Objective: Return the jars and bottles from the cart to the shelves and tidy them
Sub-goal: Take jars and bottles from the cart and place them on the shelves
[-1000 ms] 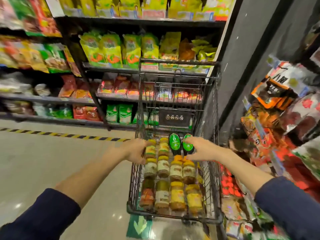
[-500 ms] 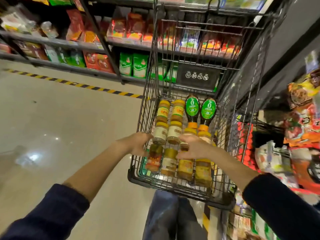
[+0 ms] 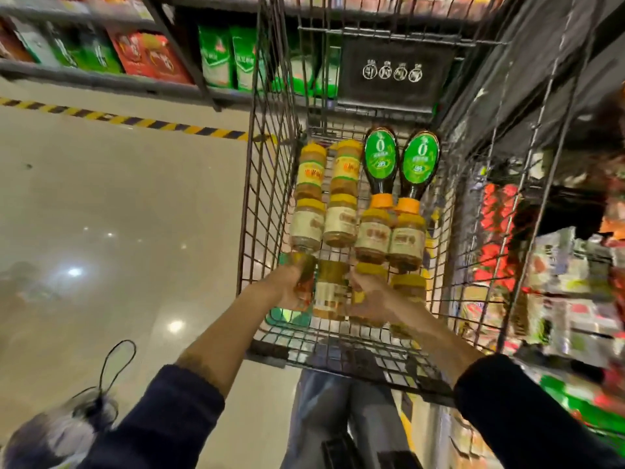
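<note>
A black wire cart (image 3: 267, 204) holds several yellow-capped jars lying in rows and two dark bottles with green oval labels (image 3: 381, 160) at its far end. My left hand (image 3: 291, 289) is wrapped around the nearest left jar (image 3: 306, 279) with reddish contents. My right hand (image 3: 370, 299) grips a yellow jar (image 3: 367, 282) in the near row. Between my hands lies another jar with a pale label (image 3: 329, 292). A yellow jar (image 3: 407, 292) lies to the right of my right hand.
Shelves with green and red packets (image 3: 216, 59) stand across the aisle behind a yellow-black floor stripe (image 3: 135, 120). Snack racks (image 3: 558, 265) crowd the cart's right side. Glossy floor (image 3: 118, 231) spreads to the left. My legs (image 3: 338, 411) stand against the cart's near end.
The view tilted down and closer to the cart. Both hands moved from the far jars back to the nearest row and closed on jars there.
</note>
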Tool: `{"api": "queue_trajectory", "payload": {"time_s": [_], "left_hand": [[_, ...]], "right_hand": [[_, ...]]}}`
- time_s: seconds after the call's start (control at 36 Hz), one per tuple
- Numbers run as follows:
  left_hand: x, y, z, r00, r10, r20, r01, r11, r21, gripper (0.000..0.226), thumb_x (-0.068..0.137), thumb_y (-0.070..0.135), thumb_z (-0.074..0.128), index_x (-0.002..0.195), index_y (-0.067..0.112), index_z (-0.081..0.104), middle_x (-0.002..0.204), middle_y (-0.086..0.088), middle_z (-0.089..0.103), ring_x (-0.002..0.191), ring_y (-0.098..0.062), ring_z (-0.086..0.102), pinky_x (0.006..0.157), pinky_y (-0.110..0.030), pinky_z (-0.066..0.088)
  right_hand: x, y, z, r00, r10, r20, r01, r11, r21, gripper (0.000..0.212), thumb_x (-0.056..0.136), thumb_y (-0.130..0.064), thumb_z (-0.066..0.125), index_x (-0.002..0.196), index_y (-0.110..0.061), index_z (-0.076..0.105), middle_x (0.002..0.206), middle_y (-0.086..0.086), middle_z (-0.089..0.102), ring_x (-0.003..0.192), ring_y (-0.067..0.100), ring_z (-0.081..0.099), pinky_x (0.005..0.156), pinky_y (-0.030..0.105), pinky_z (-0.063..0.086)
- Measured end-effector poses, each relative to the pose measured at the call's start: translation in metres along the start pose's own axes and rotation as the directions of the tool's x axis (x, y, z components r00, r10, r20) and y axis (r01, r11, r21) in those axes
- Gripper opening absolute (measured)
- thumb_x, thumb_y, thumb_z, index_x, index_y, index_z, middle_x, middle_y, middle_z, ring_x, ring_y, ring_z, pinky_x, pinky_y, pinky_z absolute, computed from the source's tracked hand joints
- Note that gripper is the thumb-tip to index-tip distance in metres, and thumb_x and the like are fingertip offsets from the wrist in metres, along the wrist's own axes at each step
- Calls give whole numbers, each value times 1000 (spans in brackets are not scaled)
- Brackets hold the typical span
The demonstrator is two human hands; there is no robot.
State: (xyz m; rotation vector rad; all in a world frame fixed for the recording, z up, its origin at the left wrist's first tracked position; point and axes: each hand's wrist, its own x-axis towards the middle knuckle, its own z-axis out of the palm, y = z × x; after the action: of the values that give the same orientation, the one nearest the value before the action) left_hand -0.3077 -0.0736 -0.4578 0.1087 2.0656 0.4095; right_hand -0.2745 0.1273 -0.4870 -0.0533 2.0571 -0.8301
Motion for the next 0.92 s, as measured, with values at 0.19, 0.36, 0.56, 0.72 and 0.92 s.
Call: {"api": "queue_trajectory", "payload": {"time_s": [0.19, 0.36, 0.56, 0.72, 0.92], "left_hand": [[32, -16, 26, 967, -252, -36, 244, 958, -153, 99, 61, 28, 83, 138, 18, 22, 127, -11, 48, 120, -30, 49, 103, -42, 42], [85, -52, 56, 944, -314, 103, 322, 799, -508, 109, 47, 42, 64, 137, -7, 26, 139, -29, 42, 127, -44, 41, 106, -54, 35], [64, -32, 45, 939, -345, 14, 299, 793, -530, 118, 63, 12, 82, 146, 13, -2, 134, -15, 49, 129, -32, 41, 111, -49, 31], [109, -80, 77, 930, -367, -18, 283, 747, -602, 125, 38, 45, 87, 140, 5, 27, 133, -21, 50, 119, -35, 51, 101, -48, 42], [66, -38, 47, 936, -348, 41, 305, 751, -585, 90, 63, 5, 82, 134, 9, 27, 126, -10, 52, 124, -30, 47, 107, -40, 38]], "right_hand": [[15, -1, 8, 998, 70, 3, -69, 964, 258, 72, 74, -21, 78, 136, -14, 41, 132, 4, 51, 121, 21, 49, 101, 33, 41], [23, 3, 10, 991, 130, 20, -129, 935, 330, 83, 70, -22, 80, 140, -24, 36, 138, 3, 47, 121, 18, 47, 93, 24, 37], [27, 8, 12, 993, 116, 23, -117, 932, 342, 87, 69, -18, 81, 142, -22, 34, 140, 3, 46, 123, 19, 46, 97, 25, 36], [30, 10, 15, 993, 117, 30, -121, 944, 307, 90, 69, -20, 81, 143, -22, 30, 140, 4, 46, 125, 20, 46, 103, 29, 35], [20, 6, 15, 994, 107, 36, -113, 954, 278, 87, 72, -14, 78, 144, -14, 30, 141, 5, 47, 126, 20, 47, 101, 24, 35]]}}
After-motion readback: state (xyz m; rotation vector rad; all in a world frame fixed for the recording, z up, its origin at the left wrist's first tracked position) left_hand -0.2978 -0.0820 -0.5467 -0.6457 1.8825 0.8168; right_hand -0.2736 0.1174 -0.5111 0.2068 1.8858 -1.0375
